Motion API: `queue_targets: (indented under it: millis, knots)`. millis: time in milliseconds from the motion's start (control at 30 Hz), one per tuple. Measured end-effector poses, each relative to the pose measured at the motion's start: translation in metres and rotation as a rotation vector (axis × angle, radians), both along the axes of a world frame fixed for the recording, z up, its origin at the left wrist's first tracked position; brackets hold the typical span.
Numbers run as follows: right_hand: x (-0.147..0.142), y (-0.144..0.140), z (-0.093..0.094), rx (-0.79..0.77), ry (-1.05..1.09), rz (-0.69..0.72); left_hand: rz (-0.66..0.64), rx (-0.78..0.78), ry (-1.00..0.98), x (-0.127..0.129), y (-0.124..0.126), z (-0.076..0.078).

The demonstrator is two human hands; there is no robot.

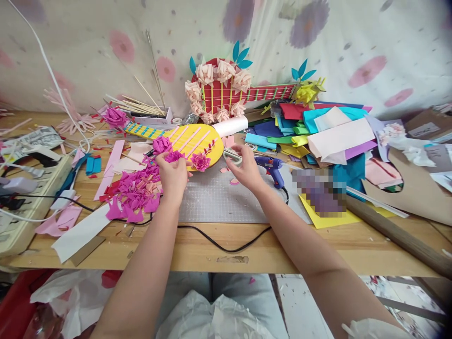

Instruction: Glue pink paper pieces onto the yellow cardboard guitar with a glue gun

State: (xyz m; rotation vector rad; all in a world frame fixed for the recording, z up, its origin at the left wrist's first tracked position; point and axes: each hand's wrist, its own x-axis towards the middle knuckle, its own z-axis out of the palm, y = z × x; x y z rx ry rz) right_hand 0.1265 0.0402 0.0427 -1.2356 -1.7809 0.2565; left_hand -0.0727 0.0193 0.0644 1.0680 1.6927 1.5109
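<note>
A yellow cardboard guitar (192, 136) lies on the table with pale pink strips and magenta paper flowers (200, 162) on its body. At its near left edge, my left hand (173, 176) is closed, its fingertips pinching a magenta paper flower (175, 156). My right hand (244, 168) curls its thumb and fingers around a pale looped handle (233, 156), which looks like scissors; the blades are not visible. Beside that hand rests a blue glue gun (273, 170). Cut magenta paper petals (136, 193) are heaped left of my left hand.
Under my hands lies a grey cutting mat (222, 202), and a black cord (226, 249) loops along the front. A red flowered guitar (221, 94) leans at the back. Coloured paper (339, 136) piles up right, near a wooden stick (395, 230). A power strip (31, 207) stands left.
</note>
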Motion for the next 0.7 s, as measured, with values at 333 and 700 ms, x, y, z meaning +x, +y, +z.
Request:
queue_targets:
  millis: [333, 700]
  knots:
    - [0.042, -0.018, -0.027, -0.346, -0.124, -0.089, -0.261, 0.333, 0.437, 0.054, -0.016, -0.013]
    - [0.041, -0.017, -0.036, -0.299, -0.284, -0.023, -0.624, 0.241, 0.770, 0.068, -0.009, -0.063]
